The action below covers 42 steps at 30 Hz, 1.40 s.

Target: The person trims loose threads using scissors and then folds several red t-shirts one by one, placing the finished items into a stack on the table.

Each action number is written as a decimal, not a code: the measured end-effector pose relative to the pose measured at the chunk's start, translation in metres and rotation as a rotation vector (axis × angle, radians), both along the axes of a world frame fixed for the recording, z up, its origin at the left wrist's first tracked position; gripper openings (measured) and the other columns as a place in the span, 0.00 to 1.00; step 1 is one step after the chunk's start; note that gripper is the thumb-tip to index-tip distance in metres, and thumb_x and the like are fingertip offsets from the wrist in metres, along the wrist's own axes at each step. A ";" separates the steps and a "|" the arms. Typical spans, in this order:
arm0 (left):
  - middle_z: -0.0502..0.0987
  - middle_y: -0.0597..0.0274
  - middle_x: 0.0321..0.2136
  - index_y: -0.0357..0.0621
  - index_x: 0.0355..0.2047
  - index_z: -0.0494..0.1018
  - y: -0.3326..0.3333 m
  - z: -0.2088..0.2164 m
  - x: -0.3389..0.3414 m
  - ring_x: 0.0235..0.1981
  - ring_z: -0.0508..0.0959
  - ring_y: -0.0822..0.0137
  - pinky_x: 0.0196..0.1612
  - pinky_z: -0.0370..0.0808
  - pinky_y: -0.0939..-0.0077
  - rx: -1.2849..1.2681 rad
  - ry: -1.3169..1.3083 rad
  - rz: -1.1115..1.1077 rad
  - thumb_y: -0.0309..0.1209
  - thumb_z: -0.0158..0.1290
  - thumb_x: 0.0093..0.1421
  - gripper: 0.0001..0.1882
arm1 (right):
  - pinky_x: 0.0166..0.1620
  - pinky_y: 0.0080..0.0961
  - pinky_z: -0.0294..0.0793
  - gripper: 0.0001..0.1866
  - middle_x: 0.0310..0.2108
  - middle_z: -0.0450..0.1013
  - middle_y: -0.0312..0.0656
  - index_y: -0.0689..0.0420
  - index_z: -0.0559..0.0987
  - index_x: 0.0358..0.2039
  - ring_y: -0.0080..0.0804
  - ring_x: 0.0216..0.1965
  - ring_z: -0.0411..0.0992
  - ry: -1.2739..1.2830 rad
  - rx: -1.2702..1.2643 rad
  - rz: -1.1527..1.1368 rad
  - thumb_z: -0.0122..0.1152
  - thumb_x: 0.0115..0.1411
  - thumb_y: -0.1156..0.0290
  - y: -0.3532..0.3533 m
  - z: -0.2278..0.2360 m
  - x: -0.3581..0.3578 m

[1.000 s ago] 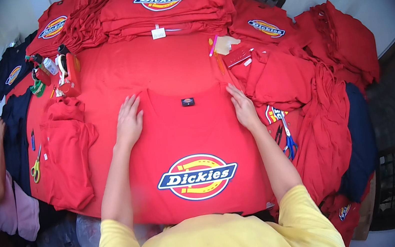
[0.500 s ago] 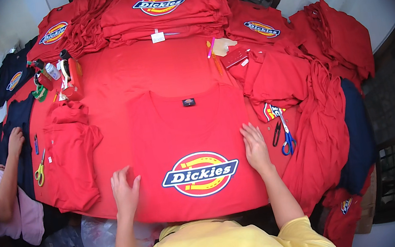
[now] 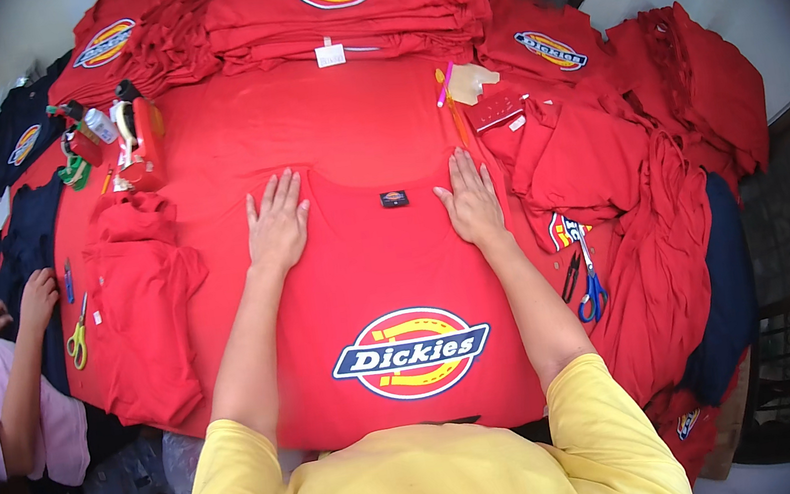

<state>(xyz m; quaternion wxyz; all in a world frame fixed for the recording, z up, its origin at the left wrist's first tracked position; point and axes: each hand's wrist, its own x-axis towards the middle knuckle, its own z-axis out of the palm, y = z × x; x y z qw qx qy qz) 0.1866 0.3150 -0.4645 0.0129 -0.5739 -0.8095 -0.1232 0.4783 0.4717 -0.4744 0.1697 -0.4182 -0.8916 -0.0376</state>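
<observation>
Straight in front of you, in the head view, a red shirt (image 3: 350, 289) lies spread over the red-covered table (image 3: 245, 116), neckline away from you and lower edge close to your body. It lies face up, so the oval print (image 3: 412, 354) and the small dark neck label (image 3: 393, 200) both show; set this way round, both can probably be checked at a glance.

Your left hand (image 3: 279, 228) lies palm down on the shirt's left shoulder, fingers a little apart and pointing away, thumb held off to the side. Your right hand (image 3: 472, 201) mirrors it on the other shoulder, fingers slightly fanned, thumb toward the neckline. Neither pinches any cloth that shows; how hard the palms press, you cannot tell from here. One hand on each side of the neck seems a good way to level the cloth evenly.

To your right, blue-handled scissors (image 3: 590, 290) and black snips (image 3: 571, 277) lie just beside the shirt, likely for easy reach, next to a rumpled red heap (image 3: 637, 243). To your left are a crumpled red garment (image 3: 140, 333) and yellow-handled scissors (image 3: 77, 344). Stacked red shirts (image 3: 354, 25) stand along the far edge, perhaps to leave the middle for spreading. At far left, a co-worker's hand (image 3: 39, 297) rests by dark garments (image 3: 30, 238).
</observation>
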 end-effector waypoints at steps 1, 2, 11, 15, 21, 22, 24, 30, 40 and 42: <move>0.54 0.68 0.67 0.52 0.67 0.55 0.005 0.000 0.002 0.69 0.52 0.64 0.69 0.44 0.50 0.012 0.002 0.008 0.44 0.36 0.69 0.28 | 0.68 0.44 0.46 0.35 0.68 0.51 0.53 0.67 0.59 0.64 0.43 0.69 0.48 -0.015 -0.003 -0.006 0.44 0.67 0.51 0.001 0.005 0.001; 0.55 0.69 0.67 0.52 0.66 0.56 0.007 0.000 0.005 0.68 0.53 0.65 0.69 0.44 0.50 0.021 0.008 0.020 0.44 0.36 0.69 0.27 | 0.68 0.44 0.46 0.35 0.68 0.50 0.53 0.67 0.58 0.64 0.43 0.70 0.47 -0.026 -0.008 -0.009 0.43 0.67 0.51 0.001 0.006 0.001; 0.55 0.72 0.67 0.54 0.66 0.57 0.003 0.002 0.003 0.68 0.54 0.67 0.69 0.44 0.49 0.033 0.045 0.066 0.45 0.37 0.69 0.27 | 0.69 0.45 0.44 0.41 0.68 0.49 0.53 0.67 0.55 0.65 0.43 0.70 0.44 -0.037 -0.021 -0.008 0.43 0.65 0.43 0.000 0.011 -0.003; 0.54 0.66 0.68 0.51 0.66 0.57 0.002 0.010 -0.001 0.68 0.54 0.63 0.69 0.45 0.54 0.076 -0.130 0.003 0.40 0.42 0.68 0.27 | 0.69 0.38 0.43 0.37 0.69 0.47 0.51 0.66 0.53 0.66 0.40 0.71 0.43 0.144 -0.304 0.010 0.38 0.69 0.48 0.011 0.016 0.004; 0.65 0.48 0.60 0.39 0.58 0.67 -0.112 0.037 -0.025 0.63 0.65 0.57 0.63 0.61 0.67 0.409 -0.528 0.088 0.31 0.49 0.65 0.22 | 0.68 0.29 0.46 0.29 0.67 0.54 0.50 0.65 0.59 0.64 0.39 0.69 0.50 0.682 -0.612 0.100 0.35 0.71 0.58 -0.011 0.096 0.072; 0.71 0.48 0.52 0.37 0.54 0.69 -0.139 0.035 -0.021 0.55 0.71 0.58 0.57 0.66 0.68 0.408 -0.615 0.179 0.31 0.49 0.65 0.18 | 0.68 0.28 0.46 0.28 0.66 0.56 0.50 0.65 0.61 0.64 0.39 0.69 0.51 0.692 -0.586 0.084 0.35 0.71 0.59 -0.027 0.105 0.083; 0.78 0.52 0.36 0.34 0.44 0.73 -0.195 0.033 -0.010 0.38 0.77 0.61 0.43 0.72 0.70 0.271 -0.788 0.310 0.31 0.49 0.65 0.13 | 0.69 0.30 0.46 0.27 0.66 0.56 0.51 0.65 0.62 0.63 0.41 0.68 0.52 0.595 -0.519 0.097 0.40 0.69 0.62 -0.064 0.096 0.100; 0.74 0.56 0.22 0.34 0.32 0.73 -0.284 0.030 0.077 0.25 0.74 0.62 0.32 0.71 0.67 0.036 -0.729 0.392 0.32 0.60 0.56 0.12 | 0.68 0.58 0.32 0.37 0.70 0.47 0.47 0.52 0.59 0.66 0.45 0.71 0.41 -0.053 -0.289 0.199 0.54 0.61 0.49 -0.166 0.047 0.089; 0.74 0.58 0.18 0.33 0.26 0.71 -0.288 0.029 0.092 0.20 0.72 0.70 0.27 0.71 0.73 0.025 -0.575 0.411 0.25 0.62 0.52 0.10 | 0.67 0.63 0.32 0.32 0.65 0.58 0.43 0.52 0.68 0.61 0.43 0.70 0.45 -0.090 -0.236 0.344 0.51 0.62 0.46 -0.177 0.041 0.049; 0.74 0.58 0.18 0.33 0.26 0.72 -0.290 0.025 0.092 0.20 0.72 0.71 0.27 0.71 0.74 0.022 -0.596 0.412 0.24 0.61 0.52 0.08 | 0.66 0.55 0.46 0.21 0.55 0.69 0.44 0.56 0.77 0.50 0.44 0.64 0.58 0.091 -0.275 0.385 0.55 0.62 0.56 -0.202 0.048 0.047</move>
